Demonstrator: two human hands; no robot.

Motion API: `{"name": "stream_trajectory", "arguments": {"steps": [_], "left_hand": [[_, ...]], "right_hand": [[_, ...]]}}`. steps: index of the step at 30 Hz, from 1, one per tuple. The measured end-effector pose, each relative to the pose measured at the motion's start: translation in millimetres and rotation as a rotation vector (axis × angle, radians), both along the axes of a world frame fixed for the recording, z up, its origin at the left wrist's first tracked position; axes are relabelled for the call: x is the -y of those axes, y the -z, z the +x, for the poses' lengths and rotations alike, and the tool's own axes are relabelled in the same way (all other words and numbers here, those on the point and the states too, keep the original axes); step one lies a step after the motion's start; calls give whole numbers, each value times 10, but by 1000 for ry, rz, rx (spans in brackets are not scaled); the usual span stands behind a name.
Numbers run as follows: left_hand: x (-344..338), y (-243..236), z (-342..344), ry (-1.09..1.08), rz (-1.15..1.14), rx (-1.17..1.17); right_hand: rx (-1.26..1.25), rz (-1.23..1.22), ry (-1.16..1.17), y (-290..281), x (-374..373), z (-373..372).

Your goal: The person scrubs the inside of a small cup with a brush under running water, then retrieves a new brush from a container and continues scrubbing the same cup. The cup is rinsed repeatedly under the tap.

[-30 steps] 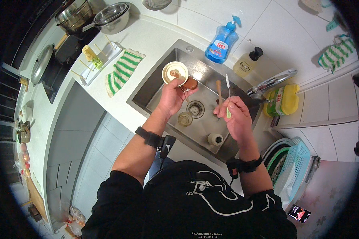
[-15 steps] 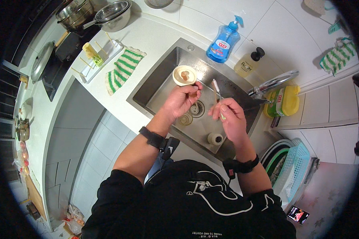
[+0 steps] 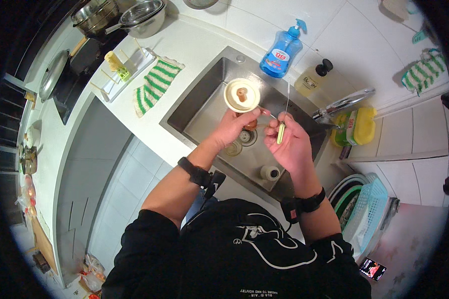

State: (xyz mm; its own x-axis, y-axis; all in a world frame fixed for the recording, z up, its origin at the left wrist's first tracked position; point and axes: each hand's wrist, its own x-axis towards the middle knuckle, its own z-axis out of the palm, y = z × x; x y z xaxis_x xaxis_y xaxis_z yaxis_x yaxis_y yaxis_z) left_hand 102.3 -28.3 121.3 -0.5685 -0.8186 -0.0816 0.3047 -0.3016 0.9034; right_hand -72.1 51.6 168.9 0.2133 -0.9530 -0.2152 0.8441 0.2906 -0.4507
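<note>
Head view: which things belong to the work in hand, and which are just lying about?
Apparently in use:
Round cream piece, in the left hand
Slim green-handled tool, in the right hand
Sink, beneath both hands

Apparently just lying about:
Blue pump bottle
Striped cloth on the counter
Yellow container
Phone

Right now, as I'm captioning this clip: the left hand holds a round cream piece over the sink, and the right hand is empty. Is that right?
Not quite: the right hand isn't empty; it holds a slim green-handled tool, as the head view shows. The left hand does hold the round cream piece over the sink.
</note>
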Motion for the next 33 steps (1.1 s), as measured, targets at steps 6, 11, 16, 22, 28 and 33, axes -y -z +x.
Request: {"name": "stream_trajectory", "arguments": {"steps": [6,11,16,22,28,33], "left_hand": [[-130,48,-130,24,201,-179],[53,108,2,63,383,-585],[235,59,122,-239,579,-839],[306,-26,181,-263,680,-1062],[282,-32,129,-219,683,-1101],[280,-53,127,-225,672,-1095]], "right_hand": [[-32,36,81,-109,150,67],[-308,89,191,-153,117,123],[-769,-14,154,-26,-87,177],[-1059,-83,21,137,-325,261],[-1128,-94,48,111,-328,242],[-1133,-115,46,90,-305,237]]}}
